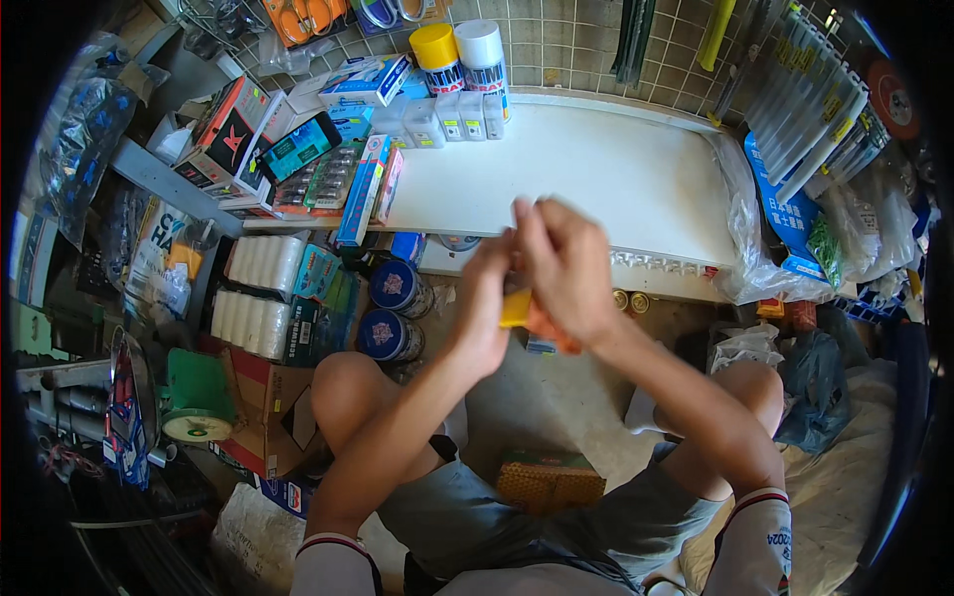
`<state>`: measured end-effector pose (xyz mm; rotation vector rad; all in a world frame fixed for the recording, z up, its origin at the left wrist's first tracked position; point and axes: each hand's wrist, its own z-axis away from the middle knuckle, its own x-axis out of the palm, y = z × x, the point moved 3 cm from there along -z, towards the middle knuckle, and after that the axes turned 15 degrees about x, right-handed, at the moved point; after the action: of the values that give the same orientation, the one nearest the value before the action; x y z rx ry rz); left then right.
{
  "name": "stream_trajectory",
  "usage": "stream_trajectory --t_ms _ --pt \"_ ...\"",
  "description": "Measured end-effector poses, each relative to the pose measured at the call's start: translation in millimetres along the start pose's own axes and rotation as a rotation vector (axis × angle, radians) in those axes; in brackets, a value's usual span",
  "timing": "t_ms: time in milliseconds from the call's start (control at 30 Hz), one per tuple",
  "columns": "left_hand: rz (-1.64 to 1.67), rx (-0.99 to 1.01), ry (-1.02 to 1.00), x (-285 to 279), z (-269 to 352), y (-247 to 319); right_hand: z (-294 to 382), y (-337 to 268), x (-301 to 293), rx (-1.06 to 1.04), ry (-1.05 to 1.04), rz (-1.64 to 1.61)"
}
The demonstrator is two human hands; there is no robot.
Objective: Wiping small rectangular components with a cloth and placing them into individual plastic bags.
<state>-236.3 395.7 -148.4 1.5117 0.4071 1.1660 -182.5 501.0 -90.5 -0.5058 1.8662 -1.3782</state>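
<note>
My two hands meet in front of me, just off the white shelf's front edge, and motion blurs them. A small yellow piece (516, 308) shows at the palm of my left hand (483, 302), whose fingers are curled around it. Beneath my right hand (570, 272), which is closed in a fist, an orange piece (550, 328) sticks out next to the yellow one. Whether the two pieces belong to one object I cannot tell, since the fingers hide most of them.
Beyond my hands lies the white shelf (566, 164). Spray cans (434, 63), a phone (299, 147) and small boxes (364, 190) stand at its left. Tins with blue lids (391, 335) sit below. Packaged goods (809, 104) hang at right. A carton (551, 480) lies between my legs.
</note>
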Motion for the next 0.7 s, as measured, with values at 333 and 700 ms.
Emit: stream_trajectory --t_ms 333,700 --pt "0.102 -0.031 -0.054 -11.8 -14.0 -8.5 3.4 -5.8 -2.2 -0.055 -0.038 -0.003" --pt "0.059 0.028 -0.009 23.9 8.4 2.0 -15.7 -2.9 -13.4 0.091 0.051 0.035"
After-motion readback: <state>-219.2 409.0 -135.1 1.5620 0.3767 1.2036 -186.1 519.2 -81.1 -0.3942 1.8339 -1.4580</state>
